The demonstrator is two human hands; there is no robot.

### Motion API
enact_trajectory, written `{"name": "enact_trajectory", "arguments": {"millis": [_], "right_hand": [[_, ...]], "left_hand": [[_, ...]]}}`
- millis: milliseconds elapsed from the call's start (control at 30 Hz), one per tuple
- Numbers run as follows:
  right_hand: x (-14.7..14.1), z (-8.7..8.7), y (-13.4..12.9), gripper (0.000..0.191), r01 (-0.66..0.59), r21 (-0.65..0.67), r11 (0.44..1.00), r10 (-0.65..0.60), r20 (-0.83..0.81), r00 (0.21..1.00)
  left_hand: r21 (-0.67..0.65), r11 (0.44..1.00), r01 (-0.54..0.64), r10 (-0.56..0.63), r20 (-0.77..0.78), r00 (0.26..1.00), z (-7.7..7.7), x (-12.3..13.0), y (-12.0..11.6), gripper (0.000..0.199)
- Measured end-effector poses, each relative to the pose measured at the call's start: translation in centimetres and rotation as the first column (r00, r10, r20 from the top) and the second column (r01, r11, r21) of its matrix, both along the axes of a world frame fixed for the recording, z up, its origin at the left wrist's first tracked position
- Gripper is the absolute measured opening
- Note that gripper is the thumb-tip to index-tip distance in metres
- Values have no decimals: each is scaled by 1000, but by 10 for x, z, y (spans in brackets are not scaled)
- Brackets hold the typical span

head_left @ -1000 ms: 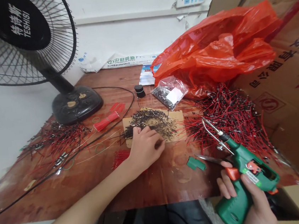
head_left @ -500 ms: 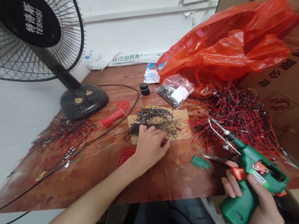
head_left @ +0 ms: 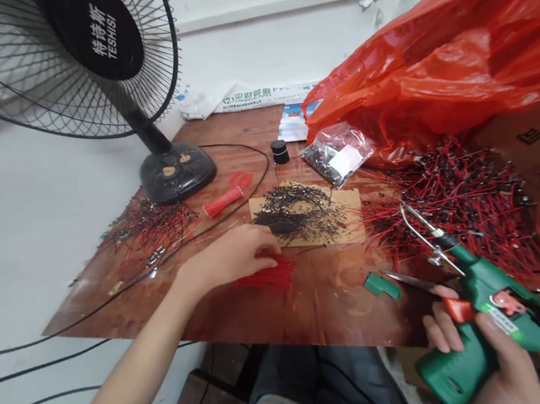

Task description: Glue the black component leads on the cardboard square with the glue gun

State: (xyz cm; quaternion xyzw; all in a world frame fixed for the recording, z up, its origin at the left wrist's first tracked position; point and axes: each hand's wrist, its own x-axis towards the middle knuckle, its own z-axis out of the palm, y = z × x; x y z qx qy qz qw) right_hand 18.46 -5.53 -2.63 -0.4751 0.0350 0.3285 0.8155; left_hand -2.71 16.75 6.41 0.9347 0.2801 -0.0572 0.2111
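In the head view my right hand (head_left: 503, 357) grips a green soldering gun (head_left: 484, 308) by its handle, a finger near the orange trigger, its metal tip pointing up and left. My left hand (head_left: 237, 253) hovers at a bunch of red wires (head_left: 270, 275), thumb close to them and fingers bent, with a gap between thumb and forefinger. Part of the wires is hidden under that hand. Just behind lies a cardboard piece (head_left: 352, 216) carrying many small black-tipped components (head_left: 295, 215). A thin dark lead (head_left: 311, 248) lies along its front edge.
Tangled red and black wires (head_left: 463, 201) heap at the right, with a smaller pile (head_left: 151, 224) at left. A fan (head_left: 177, 173), a black spool (head_left: 279, 152), a clear parts bag (head_left: 340, 156), a red plastic bag (head_left: 430, 69), tweezers (head_left: 408, 279) and a green piece (head_left: 382, 285) are around.
My left hand has moved left and back from the cardboard's front edge to the red wires. The view has shifted, and my right hand still holds the soldering gun.
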Motion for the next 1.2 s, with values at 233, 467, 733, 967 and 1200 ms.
{"name": "enact_trajectory", "arguments": {"millis": [233,467,733,967,1200], "right_hand": [[0,1,-1,24,-28,16,999,27,8,1000],[-1,0,1,24,-29,61,998,26,48,998],[0,-7,4,24,-10,106,994,5,48,999],[2,-9,2,24,-16,111,994,12,30,999],[1,-4,3,23,2,106,994,-5,32,999]], "left_hand": [[-21,998,52,-51,55,997,-17,-8,-5,14],[-20,999,45,-44,50,998,-16,-9,-2,15],[237,972,-4,-27,127,992,-12,19,-20,18],[398,917,29,-48,40,998,-47,69,-33,24],[402,914,47,-59,18,998,-65,65,-29,30]]}}
